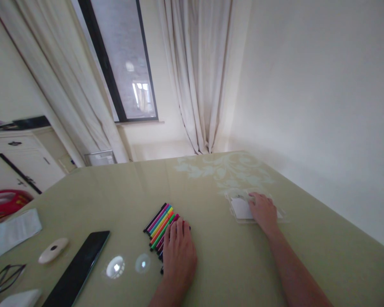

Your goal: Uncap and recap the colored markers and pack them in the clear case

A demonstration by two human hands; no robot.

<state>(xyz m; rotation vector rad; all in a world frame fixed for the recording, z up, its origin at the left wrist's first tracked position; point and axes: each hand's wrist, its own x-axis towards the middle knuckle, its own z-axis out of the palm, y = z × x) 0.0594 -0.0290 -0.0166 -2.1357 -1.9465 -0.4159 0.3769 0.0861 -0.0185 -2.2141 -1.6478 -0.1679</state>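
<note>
A row of coloured felt-tip markers (pixel 161 225) lies side by side on the table, slanted, with black, purple, yellow, orange and green barrels showing. My left hand (pixel 180 260) rests palm down over the right end of this row, its fingers stretched forward and covering several markers. Farther right, a flat clear plastic case (pixel 235 202) with a white paper or card (pixel 242 209) in or on it lies on the table. My right hand (pixel 264 212) is on the case, thumb toward the left and fingers bent at its far side. The hand hides the case's middle.
On the green table (pixel 121 196), a black phone-like slab (pixel 78 268), a white oval object (pixel 53 250), glasses (pixel 6 279) and a face mask (pixel 17 230) lie to the left. A red object (pixel 9 202) is beyond the left edge. A wall (pixel 323 128) borders the right side.
</note>
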